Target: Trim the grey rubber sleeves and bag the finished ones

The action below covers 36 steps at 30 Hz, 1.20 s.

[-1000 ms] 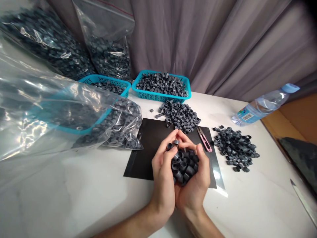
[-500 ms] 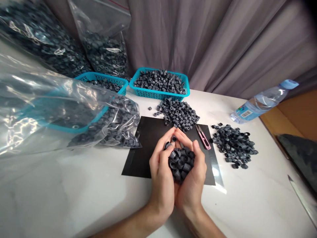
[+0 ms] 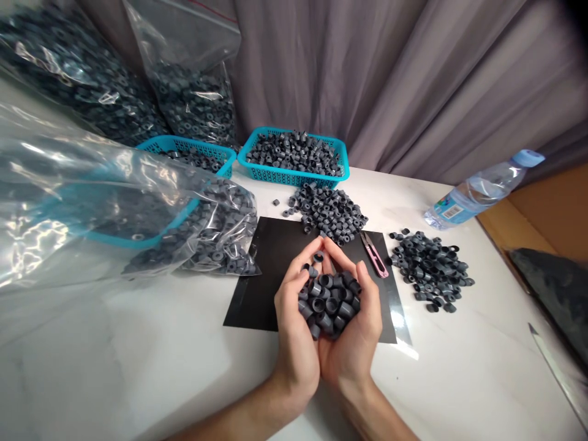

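Note:
My left hand [image 3: 294, 324] and my right hand [image 3: 356, 331] are cupped together, fingertips meeting at the far side. Between them is a heap of small dark grey plastic caps [image 3: 331, 303], short hollow cylinders with one end open. A single cap [image 3: 318, 256] lies near the fingertips. Under and around the hands is a black sheet [image 3: 257, 294]. Pink thread snips [image 3: 376, 258] rest on its right part, beside my right hand. Just beyond the fingertips a loose pile of grey caps [image 3: 333, 211] touches the sheet's far edge.
Another cap pile [image 3: 429, 269] lies to the right, near a water bottle [image 3: 482, 190]. At the back stands a blue basket [image 3: 294, 177] full of caps. A second blue basket [image 3: 229, 160] is partly behind a clear bag [image 3: 220, 233] of caps. More filled bags [image 3: 197, 110] lean at the left.
My hands have opened slightly around the caps, and more of the heap shows toward my left palm. The whole view has shifted a little; the things on the table look unmoved.

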{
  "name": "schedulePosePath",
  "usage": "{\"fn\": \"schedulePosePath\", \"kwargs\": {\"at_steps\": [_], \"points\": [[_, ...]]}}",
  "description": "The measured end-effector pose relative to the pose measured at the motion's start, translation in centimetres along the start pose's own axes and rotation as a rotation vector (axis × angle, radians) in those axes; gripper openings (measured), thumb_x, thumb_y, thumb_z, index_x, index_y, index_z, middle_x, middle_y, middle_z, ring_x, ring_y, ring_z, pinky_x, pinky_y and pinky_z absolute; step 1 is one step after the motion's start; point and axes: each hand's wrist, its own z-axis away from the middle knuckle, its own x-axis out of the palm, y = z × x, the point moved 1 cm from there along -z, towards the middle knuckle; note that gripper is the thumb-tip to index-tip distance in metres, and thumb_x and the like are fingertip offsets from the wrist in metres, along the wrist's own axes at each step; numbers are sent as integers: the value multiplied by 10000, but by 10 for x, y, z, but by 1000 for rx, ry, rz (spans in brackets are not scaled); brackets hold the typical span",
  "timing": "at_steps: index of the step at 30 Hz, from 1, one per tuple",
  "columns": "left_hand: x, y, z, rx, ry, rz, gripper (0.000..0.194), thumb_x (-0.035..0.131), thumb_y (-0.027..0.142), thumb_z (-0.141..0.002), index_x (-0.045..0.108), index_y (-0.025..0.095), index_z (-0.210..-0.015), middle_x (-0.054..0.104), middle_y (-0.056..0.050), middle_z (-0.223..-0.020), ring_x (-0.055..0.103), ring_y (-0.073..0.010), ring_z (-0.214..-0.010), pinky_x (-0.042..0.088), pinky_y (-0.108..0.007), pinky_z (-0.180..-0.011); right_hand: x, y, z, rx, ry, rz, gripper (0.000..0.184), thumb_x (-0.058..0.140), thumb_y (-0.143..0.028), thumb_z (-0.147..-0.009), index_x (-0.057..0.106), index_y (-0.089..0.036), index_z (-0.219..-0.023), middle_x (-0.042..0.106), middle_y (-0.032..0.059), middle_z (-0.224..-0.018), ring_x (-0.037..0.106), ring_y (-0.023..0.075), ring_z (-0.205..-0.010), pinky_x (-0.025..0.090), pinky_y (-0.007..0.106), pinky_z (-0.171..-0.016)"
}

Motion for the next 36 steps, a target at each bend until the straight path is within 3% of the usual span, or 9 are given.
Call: {"fn": "schedulePosePath", "kwargs": {"at_steps": [4,9,13,20,24,28,32,36], "points": [[1,2,0,33,-10,-30,379,481,407,-992,727,249,-1233,688,-33,-1363,571,-264,-1346,466,-361,-1131,1,-1,0,-4,-30,-39,408,517,-470,-981,785,-193,-1115,736,89,-1270,650,270,-1264,407,483,-1185],[0,5,-1,64,-27,-206,365,676,262,-884,712,275,-1248,687,-20,-1362,594,-265,-1320,475,-348,-1112,-3,-1,-1,-17,-73,2,412,486,-452,-994,780,-200,-1136,721,82,-1301,625,265,-1298,396,469,-1193],[-1,3,-2,20,40,-136,357,570,223,-878,747,258,-1186,690,-26,-1363,558,-292,-1359,449,-398,-1146,-4,0,-2,23,-64,-33,442,473,-498,-995,783,-208,-1119,725,87,-1292,626,266,-1295,445,468,-1152],[3,2,-3,-63,26,120,436,432,354,-925,740,194,-1189,696,-75,-1352,543,-296,-1380,393,-431,-1198,-1,2,-2,25,-24,-39,457,480,-525,-990,779,-203,-1116,729,91,-1282,639,268,-1277,448,473,-1150],[6,4,-2,-60,28,154,462,427,422,-958,740,168,-1185,705,-93,-1334,559,-298,-1367,385,-435,-1208,-2,3,-3,1,-35,6,444,490,-510,-989,768,-197,-1138,730,93,-1277,645,274,-1264,462,486,-1129],[0,0,1,-40,-14,91,466,464,492,-979,715,202,-1243,658,-72,-1407,503,-298,-1422,346,-441,-1240,-6,1,-3,-146,-86,255,362,541,-443,-986,754,-214,-1169,725,83,-1273,660,260,-1215,464,477,-1109],[-16,-12,-1,-99,93,-64,341,606,427,-949,712,274,-1235,601,-44,-1475,440,-271,-1476,319,-405,-1257,-6,1,-1,-358,-205,690,311,553,-402,-998,760,-238,-1162,633,78,-1398,542,239,-1342,385,447,-1172],[-24,-17,-3,-184,118,-88,283,622,374,-940,728,241,-1166,629,-74,-1431,488,-279,-1441,349,-430,-1244,-5,8,0,-320,-234,799,419,419,-454,-1053,712,-247,-1269,551,67,-1507,450,225,-1433,285,478,-1231]]}}
